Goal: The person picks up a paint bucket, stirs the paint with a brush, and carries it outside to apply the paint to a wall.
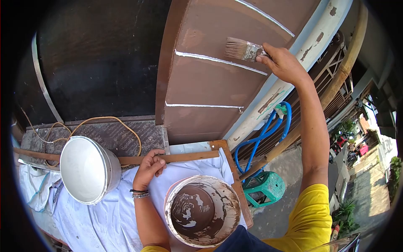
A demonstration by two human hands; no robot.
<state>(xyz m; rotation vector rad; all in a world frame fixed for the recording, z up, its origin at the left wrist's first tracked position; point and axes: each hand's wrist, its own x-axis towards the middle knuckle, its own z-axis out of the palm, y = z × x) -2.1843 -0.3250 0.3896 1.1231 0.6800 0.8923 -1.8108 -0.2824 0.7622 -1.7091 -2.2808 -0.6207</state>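
My right hand (285, 64) is raised at the brown wall (205, 84), its fingers closed on the handle of a wide paintbrush (241, 49). The bristles point left, close to the wall's surface and just above a white groove line. Lower down, my left hand (150, 169) has its fingers curled over a long wooden strip (189, 156) that lies across the cloth-covered surface. Just right of my left forearm stands a paint bucket (230, 201) with brown paint in its bottom and smears on its inner wall.
A white bucket (86, 170) stands at the left on the pale cloth (105, 222). An orange cord (107, 118) loops behind it. To the right are a peeling pipe (312, 44), a blue hose (254, 145), a green stool (268, 189) and a bamboo pole (336, 84).
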